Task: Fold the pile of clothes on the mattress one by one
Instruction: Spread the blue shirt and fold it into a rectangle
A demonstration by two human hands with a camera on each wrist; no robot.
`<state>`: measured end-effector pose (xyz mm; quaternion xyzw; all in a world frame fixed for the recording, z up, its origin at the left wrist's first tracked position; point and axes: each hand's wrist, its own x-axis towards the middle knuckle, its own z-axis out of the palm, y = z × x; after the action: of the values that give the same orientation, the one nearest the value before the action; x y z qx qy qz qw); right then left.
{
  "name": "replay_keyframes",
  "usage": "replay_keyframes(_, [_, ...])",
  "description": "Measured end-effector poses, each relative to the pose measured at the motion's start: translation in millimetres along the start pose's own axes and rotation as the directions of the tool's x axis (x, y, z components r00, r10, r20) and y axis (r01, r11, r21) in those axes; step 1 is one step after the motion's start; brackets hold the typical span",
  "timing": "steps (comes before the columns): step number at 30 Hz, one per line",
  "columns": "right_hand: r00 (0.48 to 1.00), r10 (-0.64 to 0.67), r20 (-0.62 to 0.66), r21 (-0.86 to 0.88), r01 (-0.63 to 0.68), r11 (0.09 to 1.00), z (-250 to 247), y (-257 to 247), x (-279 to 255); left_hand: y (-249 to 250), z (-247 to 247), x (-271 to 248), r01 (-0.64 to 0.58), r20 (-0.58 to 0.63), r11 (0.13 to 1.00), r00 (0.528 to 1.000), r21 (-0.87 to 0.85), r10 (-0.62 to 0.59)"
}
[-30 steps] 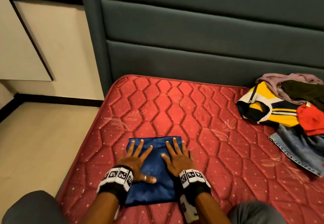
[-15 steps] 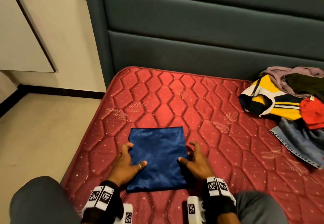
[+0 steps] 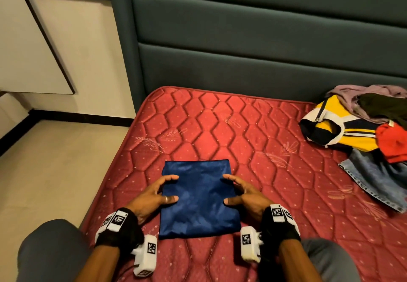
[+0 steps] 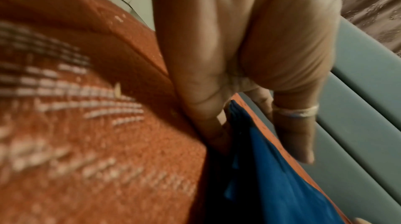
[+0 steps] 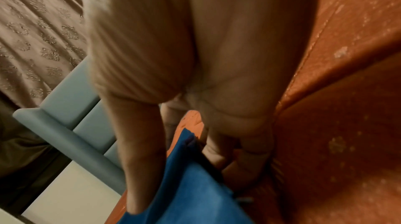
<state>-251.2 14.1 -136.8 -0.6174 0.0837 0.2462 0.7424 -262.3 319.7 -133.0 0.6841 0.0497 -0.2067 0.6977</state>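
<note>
A person's left hand [image 3: 154, 195] and right hand [image 3: 244, 193] clasp opposite side edges of a folded blue garment [image 3: 198, 200] on the red mattress [image 3: 220, 131], apparently ready to set it aside; the unfolded pile [image 3: 363, 131] waits far right.

Folded garment [image 3: 199, 198] lies flat on the mattress [image 3: 220, 131], directly before you, near its left edge. Your left hand [image 3: 152, 195] sits at the garment's left side and your right hand [image 3: 246, 193] at its right. The pile of clothes [image 3: 361, 136] lies well apart to the right, against the headboard [image 3: 242, 39] behind the mattress. The floor [image 3: 55, 171] lies left.
</note>
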Motion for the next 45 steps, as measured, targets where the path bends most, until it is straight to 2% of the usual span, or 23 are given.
replay_keyframes(6, [0.996,0.077,0.050,0.075,-0.081,0.994,-5.4,-2.8,7.9,0.4,-2.4,9.7,0.099,0.123,0.994,0.988,-0.053,-0.092])
replay_keyframes(10, [0.986,0.149,0.070,0.060,-0.154,0.986,-5.1,-7.6,14.4,-1.7,-6.3,13.8,0.132,0.138,0.986,0.983,-0.100,-0.118])
replay_keyframes(13, [0.984,0.175,0.035,0.044,-0.177,0.983,-4.7,-9.0,16.9,0.7,-8.6,14.9,0.152,0.153,0.978,0.980,-0.142,-0.130])
replay_keyframes(17, [0.999,0.045,-0.024,-0.175,-0.049,0.983,8.8,-38.0,1.6,21.5,-14.9,8.5,0.109,0.154,0.987,0.984,-0.122,-0.089])
replay_keyframes(19, [1.000,-0.027,-0.012,-0.258,0.023,0.966,19.3,-57.4,-8.6,40.5,-21.0,-4.3,0.059,0.146,0.991,0.988,-0.121,-0.041])
replay_keyframes(26, [0.976,-0.176,0.126,-0.269,0.205,0.941,77.4,-123.8,-35.5,113.2,-60.2,-71.0,-0.184,0.086,0.979,0.978,-0.092,0.192])
replay_keyframes(30, [0.958,-0.228,0.171,-0.236,0.265,0.935,118.6,-134.9,-23.0,133.9,-89.5,-83.1,-0.224,0.020,0.971,0.974,-0.087,0.226])
replay_keyframes(35, [0.960,-0.201,0.193,-0.268,0.249,0.931,156.0,-123.3,37.9,124.8,-149.0,-57.0,-0.127,-0.024,0.988,0.992,-0.091,0.125])
replay_keyframes(40, [0.953,-0.169,0.250,-0.319,0.246,0.915,183.5,-118.8,153.5,105.2,-223.8,20.6,-0.059,-0.078,0.991,0.996,-0.120,0.050])
replay_keyframes(43, [0.933,-0.132,0.336,-0.293,0.237,0.926,210.9,-142.9,227.9,112.2,-273.9,62.5,-0.039,-0.111,0.983,0.994,-0.177,0.020])
replay_keyframes(45, [0.922,-0.098,0.374,-0.307,0.223,0.925,241.9,-175.0,263.2,131.3,-310.7,72.5,-0.043,-0.139,0.975,0.990,-0.217,0.012])
